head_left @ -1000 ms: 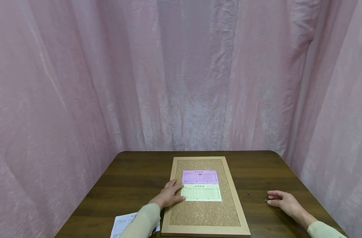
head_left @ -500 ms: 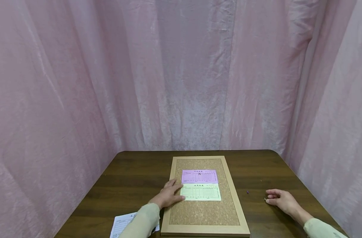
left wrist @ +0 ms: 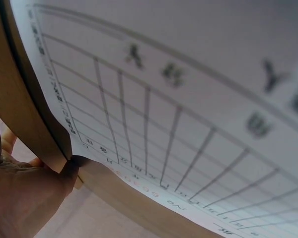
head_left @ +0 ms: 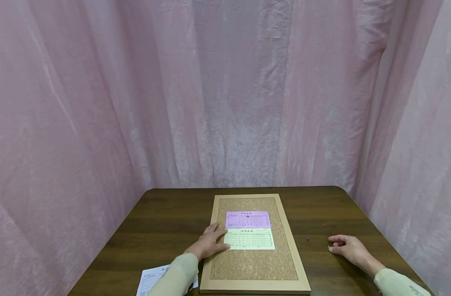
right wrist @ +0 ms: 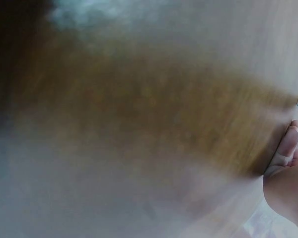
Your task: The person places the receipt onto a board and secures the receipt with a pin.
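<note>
A framed corkboard (head_left: 254, 267) lies flat on the table, bearing a purple slip (head_left: 247, 225) above a pale green slip (head_left: 253, 246). A small pushpin (head_left: 248, 216) shows on the purple slip. My left hand (head_left: 208, 243) rests over the board's left frame, its thumb and fingertips at the green slip's left edge. In the left wrist view, the thumb (left wrist: 59, 181) touches the slip's corner. To the right of the board, my right hand (head_left: 350, 248) pinches a tiny light-coloured pin (head_left: 328, 247) at the fingertips; its shape is barely visible.
Several white printed slips (head_left: 150, 279) lie at the table's front left, partly under the left sleeve. A small purple pushpin (head_left: 308, 238) sits on the dark wooden table (head_left: 170, 224) between board and right hand. Pink curtains (head_left: 244, 102) surround the table.
My right hand has shifted slightly to the left, its fingertips now tighter at the tiny pin. The left hand stays on the board, and the slips have not moved.
</note>
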A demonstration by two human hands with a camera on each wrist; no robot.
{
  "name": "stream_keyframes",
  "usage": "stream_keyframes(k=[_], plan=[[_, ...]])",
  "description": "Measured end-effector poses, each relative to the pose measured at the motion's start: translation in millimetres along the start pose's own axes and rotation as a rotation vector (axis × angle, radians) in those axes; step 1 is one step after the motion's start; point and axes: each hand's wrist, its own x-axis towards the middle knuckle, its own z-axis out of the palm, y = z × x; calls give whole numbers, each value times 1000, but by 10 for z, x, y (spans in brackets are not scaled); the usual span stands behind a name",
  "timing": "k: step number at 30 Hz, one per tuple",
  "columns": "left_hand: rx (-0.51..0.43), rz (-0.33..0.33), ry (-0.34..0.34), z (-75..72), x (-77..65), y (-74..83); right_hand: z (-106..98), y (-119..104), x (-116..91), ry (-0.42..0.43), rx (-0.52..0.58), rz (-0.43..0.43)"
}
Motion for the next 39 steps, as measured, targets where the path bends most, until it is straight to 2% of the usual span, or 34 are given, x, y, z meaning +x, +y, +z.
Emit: stream_keyframes(k=[7,13,28,32,39], plan=[[-7,14,11,-1,-17,2,5,-23,13,-11,-13,-16],[-17,14,12,-2,-35,16,0,-33,6,-28,3,12],[-15,25,7,-26,-58,43,5,-42,-68,-19,-11,1],[-13,26,4,-29,-62,51,-11,-14,-56,-54,25,-22],[-8,24,9,-31,-57,52,-82,42,35,-148,61,-117]])
